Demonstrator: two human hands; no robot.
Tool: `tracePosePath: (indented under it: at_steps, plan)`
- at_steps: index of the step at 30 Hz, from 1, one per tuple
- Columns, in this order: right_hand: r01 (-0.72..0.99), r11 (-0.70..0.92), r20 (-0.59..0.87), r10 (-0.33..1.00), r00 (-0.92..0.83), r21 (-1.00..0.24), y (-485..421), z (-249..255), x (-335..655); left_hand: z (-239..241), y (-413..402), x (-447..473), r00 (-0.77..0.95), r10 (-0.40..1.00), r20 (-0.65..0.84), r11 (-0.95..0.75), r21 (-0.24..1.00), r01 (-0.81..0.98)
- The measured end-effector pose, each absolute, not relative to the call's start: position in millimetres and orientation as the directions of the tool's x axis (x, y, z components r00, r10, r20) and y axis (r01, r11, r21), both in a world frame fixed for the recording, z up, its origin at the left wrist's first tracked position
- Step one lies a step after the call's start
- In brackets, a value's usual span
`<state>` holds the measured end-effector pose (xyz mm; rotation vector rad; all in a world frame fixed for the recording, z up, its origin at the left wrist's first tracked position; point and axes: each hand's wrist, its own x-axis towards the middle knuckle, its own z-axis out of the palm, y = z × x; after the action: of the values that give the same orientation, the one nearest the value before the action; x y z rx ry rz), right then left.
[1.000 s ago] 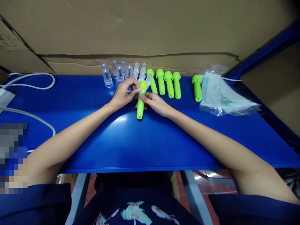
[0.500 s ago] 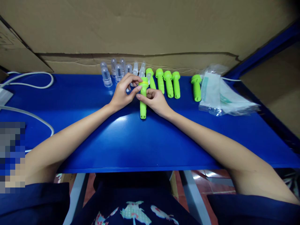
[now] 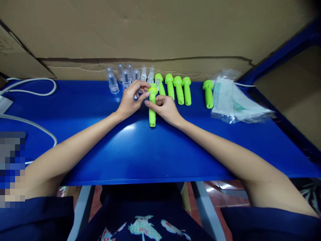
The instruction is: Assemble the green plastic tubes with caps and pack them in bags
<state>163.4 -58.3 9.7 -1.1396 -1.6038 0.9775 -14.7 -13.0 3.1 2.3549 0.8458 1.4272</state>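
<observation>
A lime-green plastic handle (image 3: 152, 115) with a flared head and a yellow ring stands nearly upright at the middle of the blue table. Thumb and fingers of my left hand (image 3: 130, 99) pinch the head by the yellow ring. My right hand (image 3: 168, 109) is closed around the shaft below, its thumb across the front. Just behind the hands are several similar green handles (image 3: 179, 92) in a row and several clear threaded plastic tubes (image 3: 113, 83). My left hand partly hides some of the tubes.
On the right, another green handle (image 3: 208, 95) lies beside clear plastic bags (image 3: 225, 100) with white and green contents. White cables (image 3: 37, 124) curve over the table's left side. A cardboard wall (image 3: 155, 33) closes off the back of the blue table (image 3: 120, 154).
The view has shifted very slightly. Both hands keep the same hold on the green handle, with no clear movement of the fingers.
</observation>
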Motion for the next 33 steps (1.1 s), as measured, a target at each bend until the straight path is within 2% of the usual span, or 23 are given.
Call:
tracePosePath:
  at_steps: [11, 15, 19, 24, 33]
  plan:
    - [0.31, 0.25, 0.191, 0.959, -0.209, -0.917, -62, 7, 165, 8, -12, -14, 0.382, 0.601, 0.702, -0.799, 0.517, 0.307]
    - [0.218, 0.31, 0.258, 0.936, -0.238, -0.925, -62, 10, 164, -4, -7, -12, 0.309, 0.644, 0.7, -0.764, 0.566, 0.309]
    - [0.139, 0.268, 0.197, 0.9, -0.388, -0.953, -58, 7, 168, -8, -7, -11, 0.314, 0.658, 0.684, -0.753, 0.611, 0.245]
    - [0.095, 0.23, 0.154, 0.853, -0.498, -0.969, -49, -1, 174, 3, -14, -10, 0.304, 0.625, 0.719, -0.781, 0.561, 0.275]
    - [0.101, 0.22, 0.131, 0.828, -0.545, -0.97, -48, -2, 176, 5, -11, -14, 0.324, 0.627, 0.708, -0.776, 0.533, 0.337]
